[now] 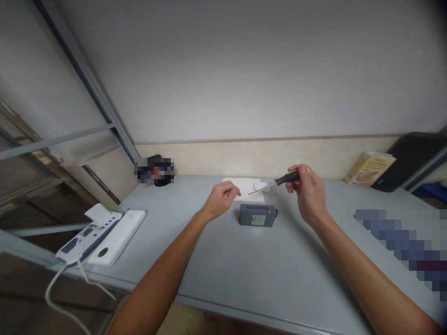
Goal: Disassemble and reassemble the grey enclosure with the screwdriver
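My right hand (pixel 309 190) is wrapped round the black and yellow handle of a screwdriver (pixel 287 177). Its metal shaft slants down and left, with the tip in the air over a white sheet (pixel 240 187). Left of that tip is my left hand (pixel 222 199), its fingers curled together; whatever they hold, if anything, is too small to tell. A dark grey metal box (pixel 257 216) with slots along its upper edge and a pale label stands on the table just below both hands, touched by neither. A small white object (pixel 260 186) lies on the sheet behind the screwdriver shaft.
On the left of the grey table (pixel 223 265) lie a white power strip (pixel 91 235) with a cable and a flat white device (pixel 118 237). A yellow carton (pixel 370 168) leans by a black panel (pixel 407 160) at the back right. Blurred-out items sit at both sides.
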`<state>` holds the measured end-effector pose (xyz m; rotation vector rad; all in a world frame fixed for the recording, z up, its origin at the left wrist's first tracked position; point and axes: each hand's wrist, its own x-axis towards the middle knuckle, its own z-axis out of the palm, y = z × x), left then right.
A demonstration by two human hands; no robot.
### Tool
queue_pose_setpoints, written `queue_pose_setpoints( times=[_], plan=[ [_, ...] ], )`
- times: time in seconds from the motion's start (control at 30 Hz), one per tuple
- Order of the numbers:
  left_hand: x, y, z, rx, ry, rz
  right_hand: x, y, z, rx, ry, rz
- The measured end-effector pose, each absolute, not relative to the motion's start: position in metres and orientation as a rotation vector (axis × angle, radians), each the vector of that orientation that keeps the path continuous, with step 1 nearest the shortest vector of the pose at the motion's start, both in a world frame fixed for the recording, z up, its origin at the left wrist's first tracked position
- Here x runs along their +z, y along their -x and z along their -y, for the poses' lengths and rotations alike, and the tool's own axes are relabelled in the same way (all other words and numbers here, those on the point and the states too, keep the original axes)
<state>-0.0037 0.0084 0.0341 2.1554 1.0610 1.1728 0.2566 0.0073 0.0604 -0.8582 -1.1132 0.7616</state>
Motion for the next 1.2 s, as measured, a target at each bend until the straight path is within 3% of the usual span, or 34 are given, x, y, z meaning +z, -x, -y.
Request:
queue_pose_setpoints(
  times=[0.4, 1.2],
  plan=[
    [0.033, 0.010, -0.014, 0.642, -1.596, -0.693, 0.063, -0.254, -0.001, 0.759, 0.848, 1.191],
    [0.035, 0.007, -0.009, 0.637, -1.453, -0.600, 0.082, -0.239, 0.024, 0.626, 0.872, 1.499]
  ],
)
